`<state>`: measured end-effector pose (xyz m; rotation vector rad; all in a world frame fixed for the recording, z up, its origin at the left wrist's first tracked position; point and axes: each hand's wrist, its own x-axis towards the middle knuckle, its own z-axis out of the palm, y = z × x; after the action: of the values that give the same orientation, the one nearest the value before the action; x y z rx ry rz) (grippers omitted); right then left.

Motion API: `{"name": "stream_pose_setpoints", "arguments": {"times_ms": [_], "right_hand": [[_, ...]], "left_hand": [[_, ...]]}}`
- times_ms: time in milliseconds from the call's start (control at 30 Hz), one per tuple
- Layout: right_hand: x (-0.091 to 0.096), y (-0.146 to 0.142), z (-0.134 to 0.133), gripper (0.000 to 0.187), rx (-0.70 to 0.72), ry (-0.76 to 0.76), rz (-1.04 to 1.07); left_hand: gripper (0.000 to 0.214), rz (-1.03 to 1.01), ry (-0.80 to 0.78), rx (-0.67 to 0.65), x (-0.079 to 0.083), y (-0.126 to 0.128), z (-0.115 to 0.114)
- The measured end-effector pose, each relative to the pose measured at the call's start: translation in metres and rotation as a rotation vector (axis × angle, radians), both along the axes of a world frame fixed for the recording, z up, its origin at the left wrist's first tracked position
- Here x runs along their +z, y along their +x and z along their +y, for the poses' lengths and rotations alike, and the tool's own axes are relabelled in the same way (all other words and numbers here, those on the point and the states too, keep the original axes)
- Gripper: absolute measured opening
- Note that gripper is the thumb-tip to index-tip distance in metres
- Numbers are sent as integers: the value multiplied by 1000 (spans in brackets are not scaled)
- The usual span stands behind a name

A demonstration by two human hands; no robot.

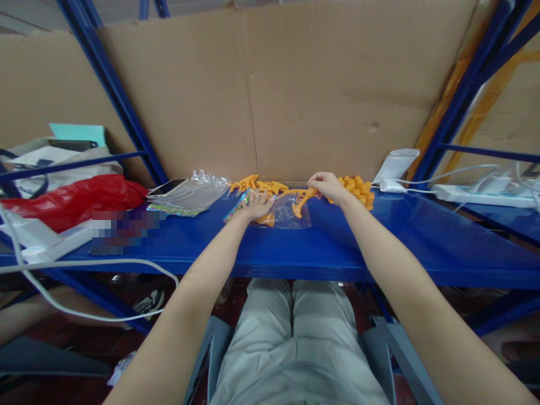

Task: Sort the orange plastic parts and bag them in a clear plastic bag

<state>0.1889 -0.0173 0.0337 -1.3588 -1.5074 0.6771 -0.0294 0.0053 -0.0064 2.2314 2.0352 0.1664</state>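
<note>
My left hand (257, 207) lies flat with its fingers spread on a clear plastic bag (301, 219) that has a colourful printed part. An orange plastic piece (265, 220) shows beneath that hand, within the bag's outline. To the right, my right hand (327, 184) is closed on another orange plastic piece (298, 210), which slants down over the bag's right part. Behind the left hand lies a row of orange plastic pieces (244, 183) with thin, branching shapes. A pile of chunkier orange pieces (358, 191) sits just right of my right hand.
Flat clear bags (189, 197) lie on the blue shelf (337, 247) at left, with a phone-like dark-screened object (167, 187). Further left are a red bag (93, 197) and a white cable (105, 261). Cardboard (295, 101) stands behind; a power strip (485, 194) lies right.
</note>
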Motion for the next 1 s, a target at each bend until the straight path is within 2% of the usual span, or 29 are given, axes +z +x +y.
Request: {"name": "stream_pose_setpoints", "arguments": {"times_ms": [200, 267, 333, 467, 533, 633, 800, 1000], "right_hand": [[-3, -1, 6, 15, -43, 68, 25], [-4, 0, 7, 14, -30, 48, 47], [-5, 1, 7, 14, 67, -32, 50], [-8, 2, 0, 13, 350, -232, 62], [-10, 1, -2, 13, 397, -284, 93], [-13, -3, -1, 13, 365, -288, 174], [-20, -18, 4, 12, 214, -249, 364], [-26, -29, 3, 12, 273, -395, 309]], "left_hand": [[75, -16, 4, 8, 0, 0, 0], [75, -22, 3, 13, -1, 0, 1], [75, -18, 9, 18, -1, 0, 2], [75, -13, 10, 23, 0, 0, 2], [75, -27, -8, 17, 1, 1, 0], [74, -45, -19, 15, 3, 1, -3], [75, -55, -13, 13, 4, 1, -4], [76, -23, -11, 17, 6, 1, -7]]}}
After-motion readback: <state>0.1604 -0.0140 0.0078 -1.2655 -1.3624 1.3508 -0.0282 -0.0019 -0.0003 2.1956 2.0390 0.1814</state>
